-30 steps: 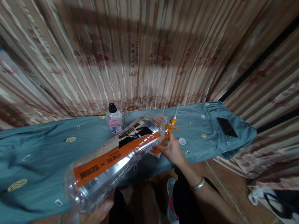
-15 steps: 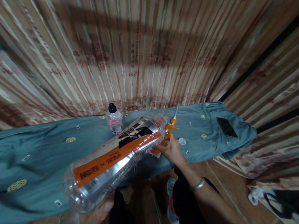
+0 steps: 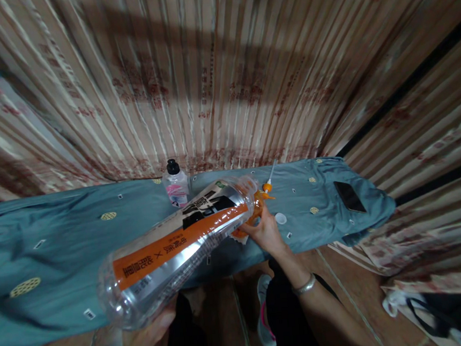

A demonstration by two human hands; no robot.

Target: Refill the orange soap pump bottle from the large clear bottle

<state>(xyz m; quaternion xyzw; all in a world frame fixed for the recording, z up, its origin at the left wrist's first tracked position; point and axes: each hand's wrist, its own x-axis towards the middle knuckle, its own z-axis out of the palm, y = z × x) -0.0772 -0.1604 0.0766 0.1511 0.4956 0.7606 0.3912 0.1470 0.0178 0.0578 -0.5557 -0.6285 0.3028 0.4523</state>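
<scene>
In the head view, your left grip (image 3: 154, 329) holds the big clear bottle (image 3: 180, 242) from beneath near its base, probably to bear its weight as it slants across mid-frame. Your right grip (image 3: 267, 233) holds the orange container (image 3: 258, 205) by the bottle's neck, seemingly steadying it on the bench (image 3: 71, 246). The bottle hides much of that container and your left fingertips; whether the two touch, you cannot tell.

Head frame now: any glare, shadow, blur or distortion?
Head view: glare on the large bottle's silvery label and clear base; head view: dark shadow band across the back curtain; head view: dim overall, fine label print too soft to read; head view: curtain folds splay toward the edges, probably wide-lens stretch.
</scene>
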